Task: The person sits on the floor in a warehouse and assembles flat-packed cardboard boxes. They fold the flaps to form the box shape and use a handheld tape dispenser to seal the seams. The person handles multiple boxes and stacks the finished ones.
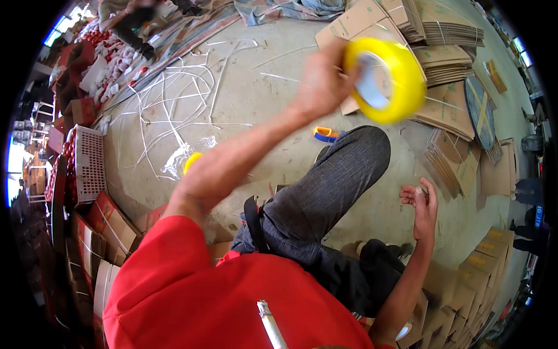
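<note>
Left hand: the yellow tape roll (404, 81) is gripped by the left hand (326, 84), clamped on the near side of its ring; both blurred.
Tape roll: held raised above the concrete floor (279, 145), its pale core turned toward the left.
Right hand: held low (423, 206), fingers parted and loosely curled, nearest to a bundle of flattened cartons (444, 166).
Knee: grey trousers (343, 177) bent below the tape roll; a red shirt (232, 302) is worn.
Beside knee: an orange-and-blue plastic tool (326, 135) is seen on the floor; exact kind cannot be told.
Floor litter: white strapping strips (212, 99) are strewn ahead, with crumpled clear film (179, 160) near the left forearm. A yellow object (192, 163) is partly hidden by that forearm.
Upper right: further flattened cartons (450, 32) are stacked; a round dark panel (478, 113) is leaned there.
Left side: red fruit is held in a white plastic crate (90, 166).
Lower edge: a cigarette (270, 327) is seen in front of the shirt.
</note>
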### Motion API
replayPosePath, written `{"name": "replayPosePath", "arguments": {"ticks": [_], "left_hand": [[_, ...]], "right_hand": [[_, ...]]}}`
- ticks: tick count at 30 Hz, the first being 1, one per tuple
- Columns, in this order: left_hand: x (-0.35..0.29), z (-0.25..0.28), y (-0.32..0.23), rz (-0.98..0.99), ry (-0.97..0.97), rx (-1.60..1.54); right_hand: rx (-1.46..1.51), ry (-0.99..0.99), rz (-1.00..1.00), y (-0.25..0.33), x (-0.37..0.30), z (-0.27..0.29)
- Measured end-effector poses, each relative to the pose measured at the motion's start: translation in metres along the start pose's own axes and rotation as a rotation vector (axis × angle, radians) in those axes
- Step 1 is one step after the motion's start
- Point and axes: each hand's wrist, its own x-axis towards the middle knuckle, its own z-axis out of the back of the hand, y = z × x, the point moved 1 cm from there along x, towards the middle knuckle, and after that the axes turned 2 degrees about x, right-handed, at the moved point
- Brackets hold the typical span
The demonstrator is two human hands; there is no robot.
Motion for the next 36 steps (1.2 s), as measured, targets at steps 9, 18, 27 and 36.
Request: {"name": "replayPosePath", "arguments": {"ticks": [9,18,27,36], "left_hand": [[-0.122,0.11,0.254,0.439,0.049,0.683],[-0.332,0.133,0.407,1.223,0.146,0.97],[-0.344,0.101,0.338,1.165,0.187,0.814],[-0.389,0.112,0.328,0.961,0.0,0.779]], "right_hand": [[-0.222,-0.017,-0.082,-0.023,0.0,0.003],[-0.343,0.056,-0.183,-0.076,0.003,0.003],[-0.52,-0.041,-0.247,-0.088,-0.019,0.043],[-0.543,0.089,-0.284,-0.118,0.019,0.035]]}}
